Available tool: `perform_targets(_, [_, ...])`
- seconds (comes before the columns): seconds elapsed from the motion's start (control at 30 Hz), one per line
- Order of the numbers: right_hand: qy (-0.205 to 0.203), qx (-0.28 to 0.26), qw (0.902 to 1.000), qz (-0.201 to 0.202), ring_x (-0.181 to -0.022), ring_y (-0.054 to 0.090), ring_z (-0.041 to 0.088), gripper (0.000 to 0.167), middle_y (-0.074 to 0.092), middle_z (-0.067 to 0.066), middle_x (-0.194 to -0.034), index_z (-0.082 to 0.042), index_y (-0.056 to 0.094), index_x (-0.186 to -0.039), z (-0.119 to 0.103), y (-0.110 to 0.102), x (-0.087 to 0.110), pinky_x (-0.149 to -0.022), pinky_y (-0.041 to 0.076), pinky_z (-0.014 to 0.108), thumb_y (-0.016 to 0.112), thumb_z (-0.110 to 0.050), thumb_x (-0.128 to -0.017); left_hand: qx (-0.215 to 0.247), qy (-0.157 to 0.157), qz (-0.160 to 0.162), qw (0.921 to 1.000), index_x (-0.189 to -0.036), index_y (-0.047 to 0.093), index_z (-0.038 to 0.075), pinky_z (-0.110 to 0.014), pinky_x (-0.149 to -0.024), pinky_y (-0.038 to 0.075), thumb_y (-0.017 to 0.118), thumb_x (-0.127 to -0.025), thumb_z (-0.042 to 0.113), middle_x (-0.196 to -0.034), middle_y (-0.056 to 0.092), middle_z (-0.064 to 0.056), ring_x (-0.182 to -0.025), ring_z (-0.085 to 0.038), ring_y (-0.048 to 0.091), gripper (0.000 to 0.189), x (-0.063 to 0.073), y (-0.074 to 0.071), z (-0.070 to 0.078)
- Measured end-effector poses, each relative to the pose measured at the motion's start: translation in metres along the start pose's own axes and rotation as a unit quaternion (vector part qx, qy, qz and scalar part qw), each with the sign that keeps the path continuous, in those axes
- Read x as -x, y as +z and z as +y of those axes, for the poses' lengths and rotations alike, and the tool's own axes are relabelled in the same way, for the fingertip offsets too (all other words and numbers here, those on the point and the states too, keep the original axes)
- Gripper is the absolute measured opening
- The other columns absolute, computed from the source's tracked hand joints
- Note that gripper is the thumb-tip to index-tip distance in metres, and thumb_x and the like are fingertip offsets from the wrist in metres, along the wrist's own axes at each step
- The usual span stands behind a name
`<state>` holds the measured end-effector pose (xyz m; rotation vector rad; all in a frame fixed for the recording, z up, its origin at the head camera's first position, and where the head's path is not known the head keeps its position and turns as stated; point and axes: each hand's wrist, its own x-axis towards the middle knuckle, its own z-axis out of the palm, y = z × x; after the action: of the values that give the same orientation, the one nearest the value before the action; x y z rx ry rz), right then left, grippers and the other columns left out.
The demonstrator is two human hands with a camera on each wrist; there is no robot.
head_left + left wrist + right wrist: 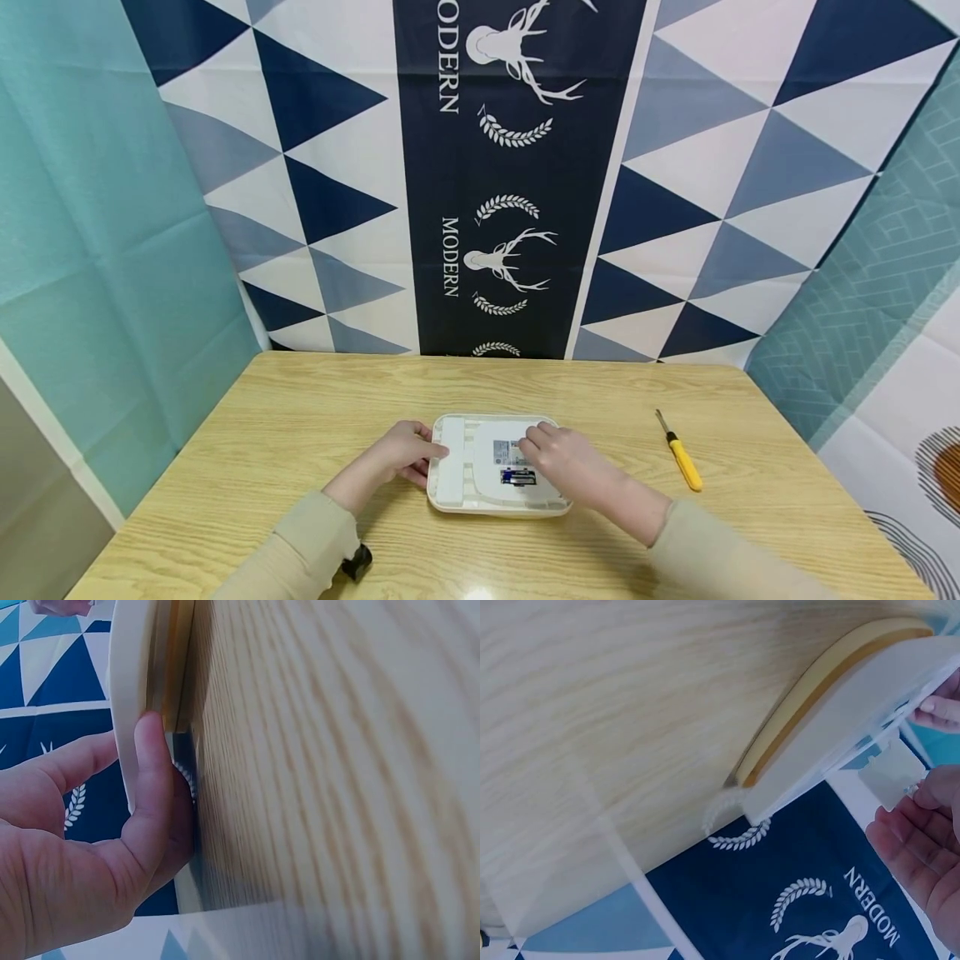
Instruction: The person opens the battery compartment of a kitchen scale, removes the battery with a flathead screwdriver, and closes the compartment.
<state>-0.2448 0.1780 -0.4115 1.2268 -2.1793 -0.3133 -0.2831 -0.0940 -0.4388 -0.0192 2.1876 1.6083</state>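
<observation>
Beige sleeves (300,542) foremost in head view: left hand (405,453) grips the left edge of a white device (451,479) on the counter (315,400), a dark battery (518,477) set in it, while right hand (561,460) pinches what appears to be a small pale cover (892,774), shown by the right wrist camera alone.

Before you lies a white plastic battery-powered device (487,477), a rounded rectangle about midway between the left and right edges of the tabletop (300,417), its short ends facing those edges. You see a flat strip along its left end, a printed label (503,452) on the rounded panel and a dark-and-silver battery (517,477) in the recess just below. Beside the rim, your right hand (558,458) pinches a small white plastic piece (891,771).
</observation>
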Motion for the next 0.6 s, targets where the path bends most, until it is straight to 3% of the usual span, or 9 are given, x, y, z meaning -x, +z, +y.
perform_targets(0.23, [-0.001, 0.026, 0.9996, 0.004, -0.069, 0.056, 0.015, 0.025, 0.061, 0.005, -0.08, -0.003, 0.063, -0.086, 0.015, -0.002, 0.011, -0.054, 0.052, 0.019, 0.066, 0.012, -0.066, -0.003, 0.002, -0.004, 1.0, -0.107, 0.05, -0.003, -0.032, -0.05, 0.057, 0.069, -0.084, 0.008, -0.078, 0.062, -0.013, -0.057, -0.018, 0.058, 0.031, -0.001, 0.001, -0.001])
perform_targets(0.4, [0.006, 0.035, 0.9993, 0.01, -0.071, 0.058, 0.017, 0.02, 0.062, 0.007, -0.082, -0.001, 0.063, -0.088, 0.026, 0.002, 0.021, -0.053, 0.053, 0.023, 0.062, 0.008, -0.07, -0.003, 0.006, -0.004, 1.0, -0.107, 0.05, -0.003, -0.032, -0.05, 0.057, 0.069, -0.084, 0.008, -0.077, 0.062, -0.013, -0.056, -0.018, 0.058, 0.032, 0.0, 0.001, -0.001])
perform_targets(0.6, [0.013, 0.049, 0.9983, 0.028, -0.073, 0.059, 0.02, 0.021, 0.062, 0.009, -0.083, 0.0, 0.063, -0.089, 0.039, 0.013, 0.032, -0.053, 0.054, 0.026, 0.044, 0.002, -0.08, -0.008, 0.006, 0.001, 0.9999, -0.107, 0.05, -0.003, -0.031, -0.049, 0.057, 0.069, -0.084, 0.008, -0.075, 0.061, -0.012, -0.056, -0.017, 0.058, 0.032, 0.002, 0.001, -0.001])
